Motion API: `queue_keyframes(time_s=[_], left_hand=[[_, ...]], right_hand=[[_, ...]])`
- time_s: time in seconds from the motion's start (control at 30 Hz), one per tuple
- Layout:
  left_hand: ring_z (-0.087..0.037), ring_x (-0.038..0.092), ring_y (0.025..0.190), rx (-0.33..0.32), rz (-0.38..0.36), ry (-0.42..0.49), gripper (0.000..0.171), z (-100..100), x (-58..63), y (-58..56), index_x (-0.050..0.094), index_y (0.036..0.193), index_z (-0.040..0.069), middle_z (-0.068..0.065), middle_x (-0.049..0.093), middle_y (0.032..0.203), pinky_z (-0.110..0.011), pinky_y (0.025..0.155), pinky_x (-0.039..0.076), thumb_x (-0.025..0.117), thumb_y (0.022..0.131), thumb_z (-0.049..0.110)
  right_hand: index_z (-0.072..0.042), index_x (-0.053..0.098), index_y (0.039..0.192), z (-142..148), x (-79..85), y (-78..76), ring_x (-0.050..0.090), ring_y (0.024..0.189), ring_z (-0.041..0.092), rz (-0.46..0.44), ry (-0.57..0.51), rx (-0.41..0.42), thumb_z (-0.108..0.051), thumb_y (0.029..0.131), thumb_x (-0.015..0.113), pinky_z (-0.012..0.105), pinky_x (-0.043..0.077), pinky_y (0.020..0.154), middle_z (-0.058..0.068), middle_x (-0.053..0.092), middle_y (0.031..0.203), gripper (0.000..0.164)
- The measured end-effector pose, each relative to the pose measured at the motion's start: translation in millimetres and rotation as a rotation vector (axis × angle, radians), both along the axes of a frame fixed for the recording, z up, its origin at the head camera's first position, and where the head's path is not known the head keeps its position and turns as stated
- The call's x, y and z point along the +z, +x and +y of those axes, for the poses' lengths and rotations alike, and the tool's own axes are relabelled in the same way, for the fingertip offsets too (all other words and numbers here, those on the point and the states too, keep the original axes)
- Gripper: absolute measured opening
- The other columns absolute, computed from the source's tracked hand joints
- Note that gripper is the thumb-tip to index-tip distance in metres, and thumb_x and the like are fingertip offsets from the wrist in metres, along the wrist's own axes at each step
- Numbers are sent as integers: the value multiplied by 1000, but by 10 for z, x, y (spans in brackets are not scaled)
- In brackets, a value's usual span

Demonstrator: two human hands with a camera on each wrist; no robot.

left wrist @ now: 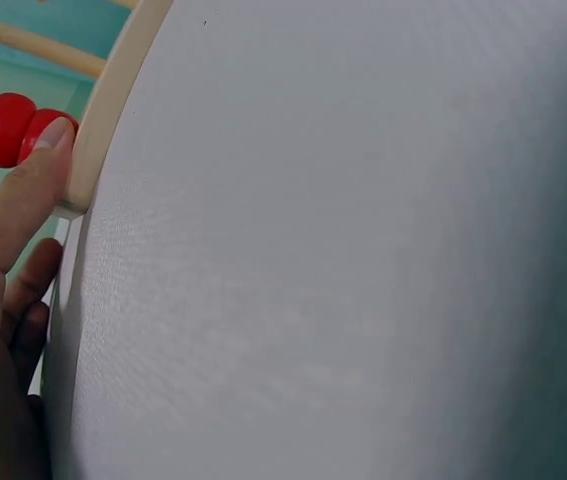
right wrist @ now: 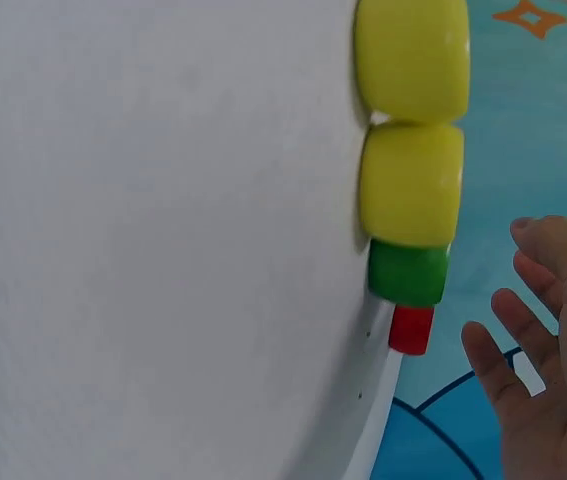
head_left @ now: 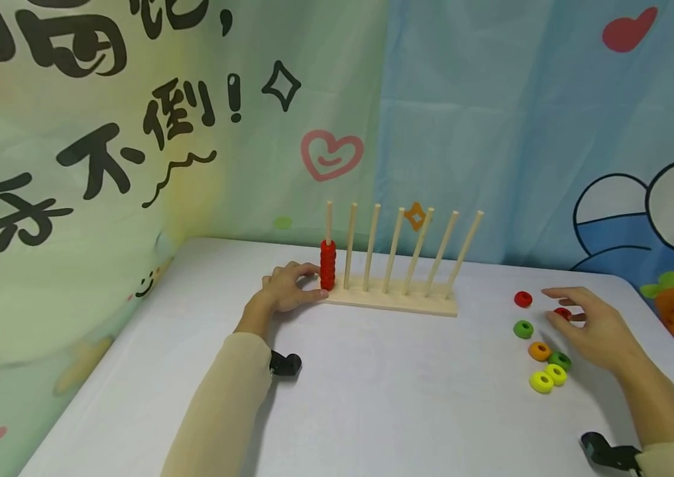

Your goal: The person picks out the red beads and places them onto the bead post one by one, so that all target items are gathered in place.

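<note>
A wooden peg rack (head_left: pixel 396 303) with several upright pegs stands on the table. Its leftmost peg carries a stack of red beads (head_left: pixel 327 266); the other pegs are bare. My left hand (head_left: pixel 289 288) grips the rack's left end, and in the left wrist view the thumb (left wrist: pixel 38 175) lies against the base by the lowest red bead (left wrist: pixel 48 130). To the right, my right hand (head_left: pixel 596 328) hovers over a red bead (head_left: pixel 562 313), partly hidden by its fingers. The right wrist view shows this hand's fingers (right wrist: pixel 533 330) spread, with nothing between them.
Near the right hand lie another red bead (head_left: pixel 523 299), green beads (head_left: pixel 523 329), an orange bead (head_left: pixel 539 351) and two yellow beads (head_left: pixel 541 382). A white cloth covers the table (head_left: pixel 402 397). Behind it hangs a printed curtain (head_left: pixel 462 119).
</note>
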State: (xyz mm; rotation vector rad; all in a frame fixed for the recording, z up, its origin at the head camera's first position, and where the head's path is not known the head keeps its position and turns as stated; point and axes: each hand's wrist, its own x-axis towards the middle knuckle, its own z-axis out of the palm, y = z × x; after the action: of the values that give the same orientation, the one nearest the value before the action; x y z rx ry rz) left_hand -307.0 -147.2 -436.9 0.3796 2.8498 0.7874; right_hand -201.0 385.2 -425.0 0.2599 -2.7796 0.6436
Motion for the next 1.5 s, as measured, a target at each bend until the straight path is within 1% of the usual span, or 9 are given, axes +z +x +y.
queue_keyframes(time_s=[0.1,0.13,0.3,0.37,0.5,0.9,1.13,1.3,1.5], left_hand=[[-29,41,122,-1,-8,4,61,11,-8,9,54,137,38,2,51,137,-49,95,28,70,82,61],[-29,41,123,-1,-10,5,61,14,-11,11,54,137,38,2,51,137,-49,95,28,70,82,61],[-30,41,123,14,1,-1,61,19,-1,6,54,137,39,2,51,137,-49,95,28,70,82,60],[-29,41,123,17,0,-3,61,17,8,-1,54,137,40,2,51,137,-49,95,28,70,82,60],[-29,41,123,17,-8,-7,61,5,15,-6,54,137,39,2,51,137,-49,95,28,70,82,60],[-30,41,123,12,2,-1,61,-23,10,-4,54,137,40,2,50,139,-50,96,28,69,82,61],[-30,41,123,11,-2,-16,63,4,13,-25,53,138,39,2,50,139,-50,96,27,69,82,62],[-30,41,123,11,-5,-17,63,15,24,-32,53,138,39,1,50,139,-50,96,28,70,82,62],[-30,40,124,17,-15,-20,63,0,15,-35,53,139,39,1,49,140,-50,96,27,68,82,63]], right_hand=[[-3,54,135,58,-16,5,49,109,47,-33,17,-16,-9,91,70,56,51,79,27,48,133,47],[-3,53,135,80,-22,1,49,108,47,-38,19,-16,-10,91,69,56,52,79,28,47,133,47],[-4,53,135,170,-57,-44,50,105,46,-46,13,-15,-11,91,70,27,54,71,28,46,133,47],[-4,52,135,188,-81,-58,51,103,47,-61,8,-21,-11,92,69,30,55,72,29,44,134,48],[-2,48,138,204,-142,-70,50,103,51,-105,10,-27,-12,93,69,60,52,75,33,36,140,51],[1,37,145,247,-180,-125,42,111,57,-243,20,-78,-18,94,65,65,47,82,36,17,153,62],[0,38,145,302,-229,-104,45,111,57,-301,22,-81,-24,96,63,70,41,85,35,19,153,59],[0,42,143,278,-236,-86,44,112,58,-326,55,-79,-26,97,61,73,37,87,38,33,144,56],[2,50,136,260,-229,-81,45,108,56,-280,73,-52,-14,94,64,71,40,86,36,46,127,47]])
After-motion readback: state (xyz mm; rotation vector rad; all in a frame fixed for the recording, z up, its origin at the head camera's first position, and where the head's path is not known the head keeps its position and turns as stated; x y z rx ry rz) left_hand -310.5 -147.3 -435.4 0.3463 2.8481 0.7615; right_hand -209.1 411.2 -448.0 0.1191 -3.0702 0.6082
